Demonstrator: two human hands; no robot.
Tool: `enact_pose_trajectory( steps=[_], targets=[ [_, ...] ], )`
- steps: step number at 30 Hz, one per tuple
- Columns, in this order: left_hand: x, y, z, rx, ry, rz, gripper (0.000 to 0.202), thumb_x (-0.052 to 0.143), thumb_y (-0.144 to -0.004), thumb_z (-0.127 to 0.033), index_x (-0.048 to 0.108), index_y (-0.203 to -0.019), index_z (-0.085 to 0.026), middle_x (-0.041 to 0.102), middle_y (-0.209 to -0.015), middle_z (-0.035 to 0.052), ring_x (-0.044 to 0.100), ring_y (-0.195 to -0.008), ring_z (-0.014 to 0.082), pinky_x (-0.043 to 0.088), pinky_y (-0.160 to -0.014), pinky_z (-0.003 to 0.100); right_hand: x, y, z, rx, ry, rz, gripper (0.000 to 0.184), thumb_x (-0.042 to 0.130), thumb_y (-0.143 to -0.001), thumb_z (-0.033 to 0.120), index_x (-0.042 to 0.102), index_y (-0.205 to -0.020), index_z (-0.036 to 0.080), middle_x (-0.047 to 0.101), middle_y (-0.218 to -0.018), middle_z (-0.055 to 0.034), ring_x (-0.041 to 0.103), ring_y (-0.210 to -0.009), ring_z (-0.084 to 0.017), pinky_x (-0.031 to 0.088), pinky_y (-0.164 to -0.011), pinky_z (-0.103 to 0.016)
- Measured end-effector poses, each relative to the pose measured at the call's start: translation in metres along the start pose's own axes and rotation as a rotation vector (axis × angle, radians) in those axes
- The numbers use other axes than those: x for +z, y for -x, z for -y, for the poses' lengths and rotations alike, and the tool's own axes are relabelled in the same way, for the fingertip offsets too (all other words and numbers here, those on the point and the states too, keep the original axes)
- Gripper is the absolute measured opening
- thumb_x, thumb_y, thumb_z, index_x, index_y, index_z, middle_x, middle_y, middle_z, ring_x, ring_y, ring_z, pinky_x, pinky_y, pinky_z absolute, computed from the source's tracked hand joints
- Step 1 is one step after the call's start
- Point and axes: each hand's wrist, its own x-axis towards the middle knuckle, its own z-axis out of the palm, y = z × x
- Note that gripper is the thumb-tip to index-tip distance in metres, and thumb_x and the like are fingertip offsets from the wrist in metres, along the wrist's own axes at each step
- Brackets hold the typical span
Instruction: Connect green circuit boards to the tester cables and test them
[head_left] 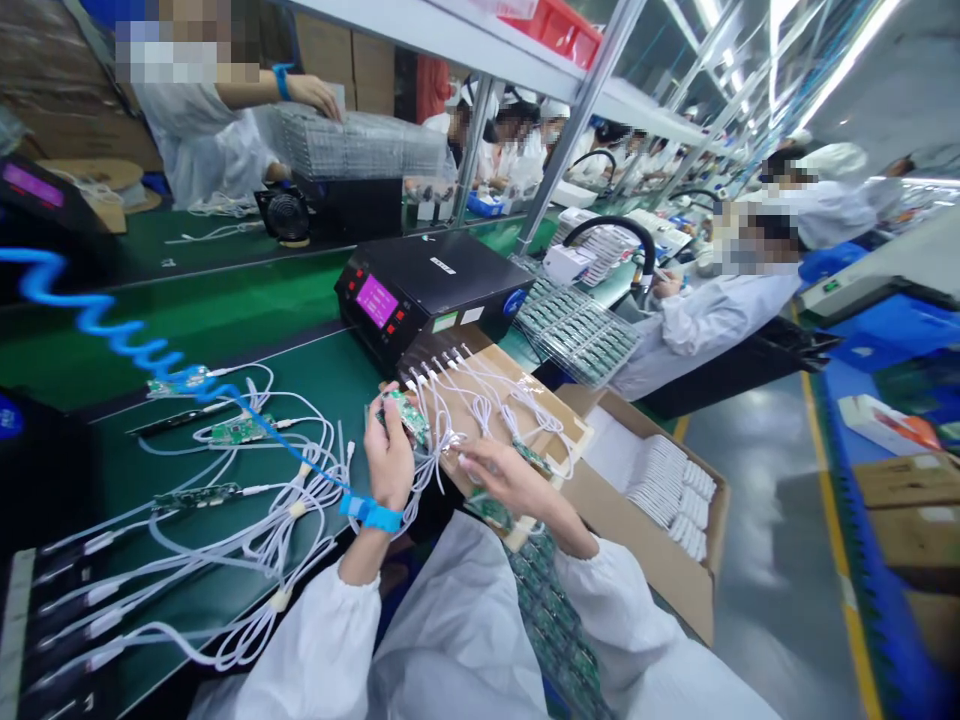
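My left hand [388, 455], with a blue wrist strap [371, 513], is closed round the edge of a small green circuit board [406, 413], tilted above the bench. To its right, my right hand [510, 478] has its thumb and fingers drawn together at a bundle of thin white cables [444, 425]. A white cable seems pinched at the fingertips; its end is hard to make out. These cables run from a row of plugs on a black tester with a pink screen [377, 301]. More green boards [241, 430] lie wired to white cables on the left.
A cardboard box [716, 535] holding rows of white parts stands at the right. A blue coiled cord [124, 335] crosses the left side. Beyond the tester is a clear tray of boards [581, 325]. Co-workers sit along the line, and a metal shelf post [577, 125] rises behind.
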Motion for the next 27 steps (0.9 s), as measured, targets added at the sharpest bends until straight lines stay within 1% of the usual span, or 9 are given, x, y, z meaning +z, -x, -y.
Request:
enact_pose_trajectory(
  steps=[3,6,9,11,13,17,21,24,27],
  targets=[
    [-0.007,0.011,-0.01,-0.113,-0.017,0.207,0.055,0.055,-0.096,-0.067,0.065,-0.124,-0.02,0.076,-0.102,0.0085,0.072,-0.094,0.0218,0.058,-0.078,0.03,-0.001,-0.007,0.004,0.033,0.054,-0.027,0.027,0.056,-0.106,0.033,0.07,-0.126,0.021,0.076,-0.114,-0.0105,0.068,-0.11,-0.026,0.054,-0.099,-0.043],
    [-0.017,0.025,-0.015,-0.349,0.028,0.403,0.054,0.06,-0.093,-0.066,0.065,-0.12,-0.018,0.075,-0.089,0.0065,0.072,-0.077,0.0207,0.055,-0.064,0.029,-0.006,-0.005,0.007,0.004,0.064,-0.058,0.029,0.057,-0.107,0.038,0.068,-0.125,0.019,0.074,-0.117,-0.0118,0.067,-0.111,-0.025,0.053,-0.101,-0.044],
    [-0.028,0.035,-0.017,-0.524,0.014,0.633,0.056,0.065,-0.088,-0.069,0.063,-0.112,-0.018,0.072,-0.081,0.0041,0.069,-0.065,0.0189,0.055,-0.062,0.031,-0.012,0.009,0.009,-0.012,0.102,-0.2,0.028,0.052,-0.109,0.04,0.067,-0.12,0.02,0.071,-0.115,-0.0127,0.065,-0.109,-0.025,0.052,-0.099,-0.044],
    [-0.033,0.039,-0.016,-0.569,-0.013,0.754,0.057,0.067,-0.086,-0.071,0.06,-0.107,-0.02,0.071,-0.082,0.0029,0.069,-0.064,0.0179,0.056,-0.065,0.032,-0.014,0.021,0.01,0.003,0.17,-0.271,0.026,0.05,-0.109,0.04,0.067,-0.109,0.021,0.069,-0.105,-0.0113,0.064,-0.1,-0.024,0.053,-0.092,-0.042],
    [-0.034,0.04,-0.013,-0.554,-0.075,0.838,0.056,0.064,-0.086,-0.074,0.058,-0.103,-0.02,0.069,-0.078,0.0016,0.067,-0.062,0.0161,0.053,-0.064,0.03,-0.011,0.032,0.011,-0.005,0.261,-0.225,0.028,0.048,-0.11,0.039,0.066,-0.1,0.021,0.067,-0.095,-0.0095,0.062,-0.092,-0.024,0.052,-0.086,-0.041],
    [-0.031,0.04,-0.004,-0.469,-0.213,0.838,0.058,0.057,-0.089,-0.076,0.057,-0.102,-0.019,0.062,-0.066,-0.0015,0.06,-0.058,0.0142,0.049,-0.061,0.028,0.002,0.042,0.009,-0.071,0.425,-0.052,0.024,0.049,-0.109,0.036,0.067,-0.108,0.02,0.067,-0.104,-0.0118,0.058,-0.097,-0.026,0.05,-0.087,-0.043],
    [-0.028,0.039,0.0,-0.44,-0.236,0.755,0.061,0.055,-0.089,-0.076,0.058,-0.111,-0.019,0.065,-0.076,0.0004,0.057,-0.061,0.0133,0.047,-0.06,0.027,0.01,0.043,0.002,-0.115,0.451,-0.008,0.025,0.045,-0.11,0.029,0.067,-0.103,0.02,0.067,-0.101,-0.0116,0.057,-0.094,-0.025,0.048,-0.082,-0.04],
    [-0.028,0.039,0.003,-0.421,-0.273,0.75,0.058,0.051,-0.092,-0.074,0.06,-0.108,-0.019,0.067,-0.083,0.0024,0.053,-0.061,0.0127,0.045,-0.06,0.027,0.006,0.044,0.001,-0.075,0.363,0.032,0.021,0.047,-0.109,0.029,0.063,-0.098,0.02,0.066,-0.095,-0.0093,0.06,-0.087,-0.022,0.049,-0.078,-0.037],
    [-0.027,0.039,0.009,-0.305,-0.344,0.696,0.05,0.063,-0.09,-0.066,0.064,-0.109,-0.019,0.072,-0.099,0.0076,0.063,-0.081,0.018,0.05,-0.072,0.03,-0.002,0.047,0.003,-0.008,0.281,0.073,0.014,0.05,-0.108,0.027,0.06,-0.1,0.02,0.068,-0.092,-0.0075,0.063,-0.084,-0.022,0.051,-0.078,-0.038]
  ],
)
